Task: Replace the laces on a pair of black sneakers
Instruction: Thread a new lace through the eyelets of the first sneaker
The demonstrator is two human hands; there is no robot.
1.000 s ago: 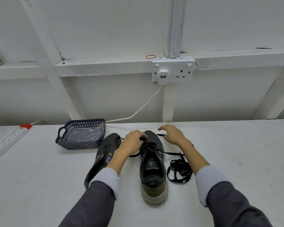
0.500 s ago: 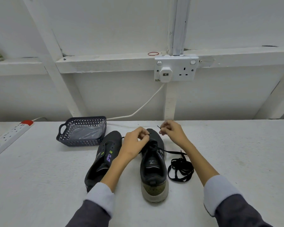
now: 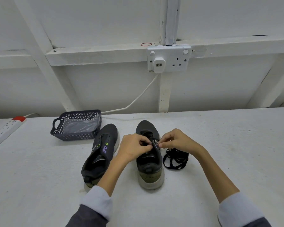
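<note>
The upright sneaker [image 3: 149, 163] stands on the white table [image 3: 228, 145] just ahead of the person, heel toward them and toe pointing to 12 o'clock, its pale sole edge showing at the near end. A black lace [image 3: 148, 136] runs through its upper eyelets, and both hands meet over the tongue. The left hand [image 3: 132, 149] comes in from 7 o'clock with fingers curled, thumb and forefinger pinching a short stretch of the lace at the eyelet row; whether it also grips the shoe's edge cannot be told. The right hand [image 3: 177, 142] comes in from 4 o'clock, fingers tucked in, thumb and forefinger nipping the lace's tip just beside the left fingertips. At 3 o'clock of this shoe, touching or nearly touching its side, lies a bundle of black lace [image 3: 175, 159] in loose loops, partly under the right wrist. At 9 o'clock lies the tipped sneaker [image 3: 100, 153], rolled onto its side, with no lace in its eyelets, purple and green marks on the upper, the left forearm crossing its heel. Beyond it, at 10 o'clock, sits a dark perforated basket [image 3: 61, 128] with a clear plastic bag [image 3: 82, 126] inside. Far out at 9 o'clock a white power strip [image 3: 5, 131] with a red switch lies at the table's edge. At 12 o'clock, up on the white wall, a double socket [image 3: 179, 58] carries a white plug [image 3: 159, 64], whose cable [image 3: 138, 97] drops toward the basket; a red rubber band [image 3: 146, 44] lies on the ledge beside the socket.
</note>
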